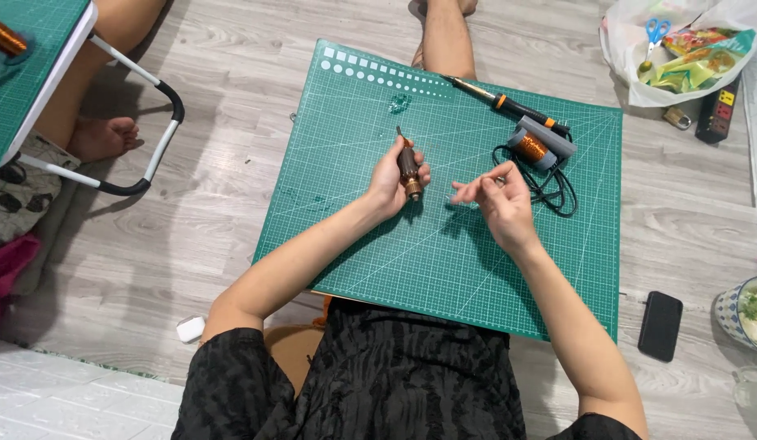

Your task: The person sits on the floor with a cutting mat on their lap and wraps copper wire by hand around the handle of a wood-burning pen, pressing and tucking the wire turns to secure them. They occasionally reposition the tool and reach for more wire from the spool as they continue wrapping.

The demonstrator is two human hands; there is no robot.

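Note:
My left hand (pixel 392 176) grips a small motor armature (pixel 409 167), dark with a copper end and a thin shaft pointing up, over the green cutting mat (pixel 443 261). To its right my right hand (pixel 499 200) hovers with thumb and forefinger pinched together; whether a fine wire is between them cannot be told. Just beyond the right hand lies a grey spool of copper wire (pixel 535 147) on a coiled black cable (pixel 557 191). A soldering iron (pixel 500 101) with an orange collar lies near the mat's far edge.
A black phone (pixel 660 325) lies on the wood floor at the right, by a patterned bowl (pixel 741 314). A white bag (pixel 680 49) with scissors and a power strip (pixel 718 110) sit far right. Another person's foot (pixel 105 137) and a folding table leg (pixel 150 155) are at left.

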